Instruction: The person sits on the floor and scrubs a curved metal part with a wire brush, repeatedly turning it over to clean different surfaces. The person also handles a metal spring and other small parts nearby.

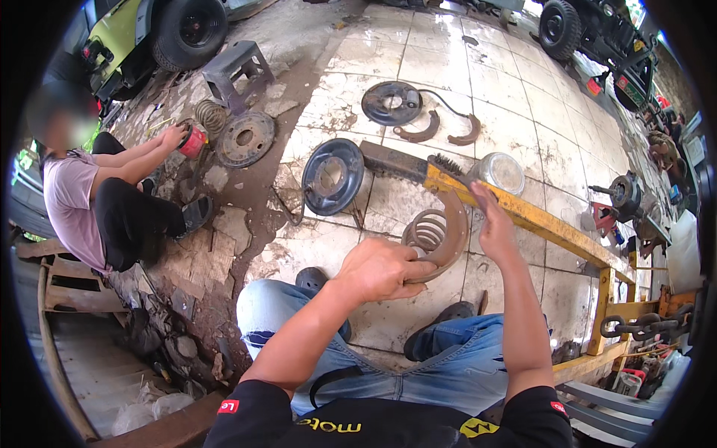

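Observation:
A curved, rusty brown brake shoe (454, 231) is held up in front of me. My left hand (385, 267) is closed around its lower end, thumb and fingers pinching it. Beside the shoe's upper outer side, my right hand (495, 224) has its fingers stretched out; whether they touch the shoe I cannot tell. Behind the shoe, partly covered by it, a coil spring (427, 228) stands on the tiles. A wire brush (447, 164) with dark bristles lies by the yellow metal beam (538, 215), close to a round clear container (502, 173).
Dark round brake backing plates (333, 178) (390, 103) and two brake shoes (420, 128) (466, 131) lie on the tiles. At left a person (82, 179) squats, holding a red can (193, 142) near a rusty disc (245, 140) and grey stool (237, 72). A chain (646, 326) hangs right.

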A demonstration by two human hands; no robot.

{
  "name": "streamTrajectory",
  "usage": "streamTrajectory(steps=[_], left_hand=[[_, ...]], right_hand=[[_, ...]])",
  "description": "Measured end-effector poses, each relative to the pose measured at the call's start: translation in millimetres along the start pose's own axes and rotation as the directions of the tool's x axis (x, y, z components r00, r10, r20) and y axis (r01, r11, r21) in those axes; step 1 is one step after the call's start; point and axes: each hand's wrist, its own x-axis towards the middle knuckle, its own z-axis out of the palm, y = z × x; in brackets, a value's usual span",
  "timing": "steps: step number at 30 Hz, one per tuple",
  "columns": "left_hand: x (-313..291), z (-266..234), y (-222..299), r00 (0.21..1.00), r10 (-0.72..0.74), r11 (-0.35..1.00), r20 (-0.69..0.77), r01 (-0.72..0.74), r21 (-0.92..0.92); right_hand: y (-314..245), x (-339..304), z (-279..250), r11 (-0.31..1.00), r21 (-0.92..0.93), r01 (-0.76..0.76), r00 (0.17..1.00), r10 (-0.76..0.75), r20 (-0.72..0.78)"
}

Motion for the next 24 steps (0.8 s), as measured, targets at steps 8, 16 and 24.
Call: streamTrajectory(steps=[8,16,24], left_hand=[[8,-2,-1,0.997,-0.073,0.992,-0.011,0.074,0.098],[0,10,-1,0.977,-0.137,0.991,0.163,0.135,0.026],[8,2,-3,0.982,-0.176,0.981,0.074,0.168,0.101]], right_hand=[[-15,-27,21,0.946,-0.070,0.317,0.939,-0.302,0.166],[2,-1,22,0.986,0.133,-0.100,0.986,0.080,0.148],[-4,-27,28,0.939,0.254,0.232,0.942,-0.281,0.182]])
